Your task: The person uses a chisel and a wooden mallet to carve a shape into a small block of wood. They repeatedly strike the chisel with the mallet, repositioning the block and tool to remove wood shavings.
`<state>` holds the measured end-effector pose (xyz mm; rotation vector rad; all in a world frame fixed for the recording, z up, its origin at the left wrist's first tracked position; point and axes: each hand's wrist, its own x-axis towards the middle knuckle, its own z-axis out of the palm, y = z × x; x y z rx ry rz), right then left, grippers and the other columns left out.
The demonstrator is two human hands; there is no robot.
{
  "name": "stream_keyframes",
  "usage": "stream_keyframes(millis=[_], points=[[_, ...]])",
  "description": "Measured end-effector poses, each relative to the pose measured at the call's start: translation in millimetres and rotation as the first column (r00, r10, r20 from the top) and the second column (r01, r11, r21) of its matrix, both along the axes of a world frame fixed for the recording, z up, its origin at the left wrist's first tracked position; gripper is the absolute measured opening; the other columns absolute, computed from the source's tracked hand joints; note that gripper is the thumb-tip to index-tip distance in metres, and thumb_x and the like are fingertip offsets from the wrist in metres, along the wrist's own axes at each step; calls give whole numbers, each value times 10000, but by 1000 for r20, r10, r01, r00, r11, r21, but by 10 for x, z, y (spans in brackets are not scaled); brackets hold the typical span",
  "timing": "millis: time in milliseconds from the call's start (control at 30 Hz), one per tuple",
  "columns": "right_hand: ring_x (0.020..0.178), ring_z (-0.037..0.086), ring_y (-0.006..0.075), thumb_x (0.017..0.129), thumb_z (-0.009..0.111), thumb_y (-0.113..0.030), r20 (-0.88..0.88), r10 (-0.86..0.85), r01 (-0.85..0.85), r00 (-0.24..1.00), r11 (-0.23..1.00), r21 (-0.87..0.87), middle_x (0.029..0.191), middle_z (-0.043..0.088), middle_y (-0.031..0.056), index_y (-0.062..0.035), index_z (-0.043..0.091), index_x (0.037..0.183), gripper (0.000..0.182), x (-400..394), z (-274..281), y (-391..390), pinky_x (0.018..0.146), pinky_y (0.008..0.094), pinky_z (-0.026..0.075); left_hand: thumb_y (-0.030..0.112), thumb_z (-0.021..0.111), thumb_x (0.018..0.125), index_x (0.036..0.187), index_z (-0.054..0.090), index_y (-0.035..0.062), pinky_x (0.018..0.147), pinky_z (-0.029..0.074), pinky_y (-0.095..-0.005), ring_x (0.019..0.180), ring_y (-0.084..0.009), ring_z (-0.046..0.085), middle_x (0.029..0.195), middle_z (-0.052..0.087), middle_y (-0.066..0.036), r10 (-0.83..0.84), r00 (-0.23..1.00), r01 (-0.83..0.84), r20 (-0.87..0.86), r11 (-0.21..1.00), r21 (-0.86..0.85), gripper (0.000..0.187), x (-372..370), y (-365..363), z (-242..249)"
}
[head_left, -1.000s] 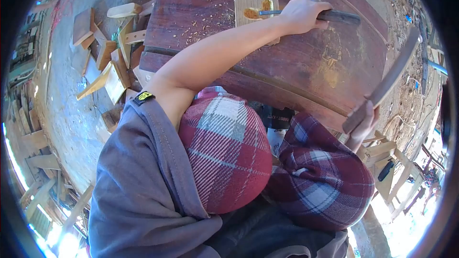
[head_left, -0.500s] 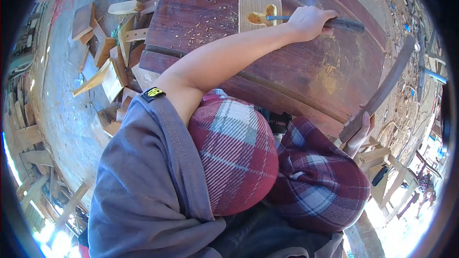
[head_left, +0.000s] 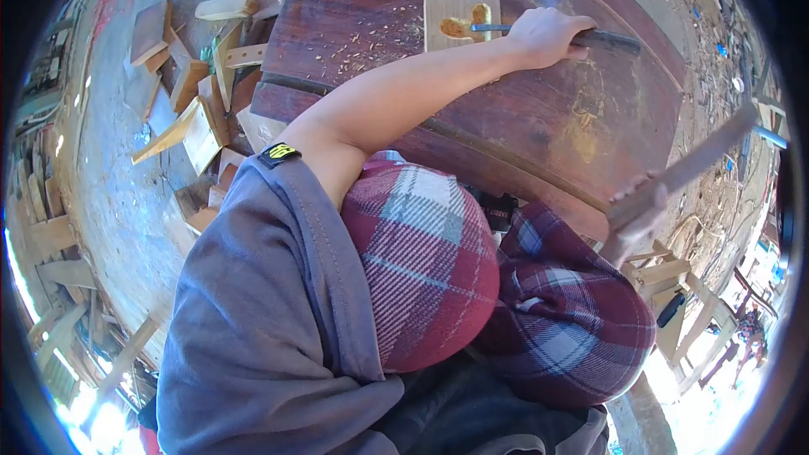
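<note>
My left hand [head_left: 548,39] is closed around a chisel [head_left: 613,40], its arm stretched across the bench. The narrow metal blade points left, its tip at a carved hollow in a pale wooden block [head_left: 435,7]. Two rounded recesses show in the block, darker yellow-brown inside. Down at the right bench edge, my right hand [head_left: 638,217] grips one end of a long, slightly curved wooden club [head_left: 704,156]. Motion smears this hand and the club. The club slants up to the right, apart from the chisel handle.
The block lies on a reddish-brown wooden bench [head_left: 506,131] scattered with wood chips [head_left: 371,40]. Offcuts [head_left: 198,139] are piled on the floor at left. More wood pieces [head_left: 661,274] lie at lower right, near my plaid-covered knee [head_left: 573,312].
The right hand has tilted the club lower, its far end swinging down and to the right. The left hand keeps the chisel at the hollow. The whole view has shifted slightly.
</note>
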<state>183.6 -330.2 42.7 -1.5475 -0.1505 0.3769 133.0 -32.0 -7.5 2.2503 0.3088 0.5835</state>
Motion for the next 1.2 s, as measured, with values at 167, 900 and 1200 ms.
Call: stream_keyframes(millis=[167,900,1200], points=[[604,514,90,883,590,-379,-80,272,-279,959,858,-431,706,539,35,20,565,1034,428,-293,-143,107,500,252,394,335,688,836,1210,592,155,742,525,-462,846,-358,666,907,702,-137,-1,1000,1,21,1000,-15,426,35,65,-93],[536,506,110,909,586,-305,77,208,-195,975,969,-155,686,542,52,28,557,1042,360,-126,-17,-13,466,253,407,343,688,831,1174,610,152,697,520,-459,801,-353,666,846,691,-141,24,1000,-25,15,999,37,400,-62,36,-70],[485,488,104,922,524,-303,61,240,-223,969,952,-211,633,505,38,8,536,1090,353,-212,102,-67,412,238,410,331,710,829,1180,613,143,661,524,-435,730,-337,667,782,682,-130,13,993,-17,118,999,32,410,10,-53,-33]])
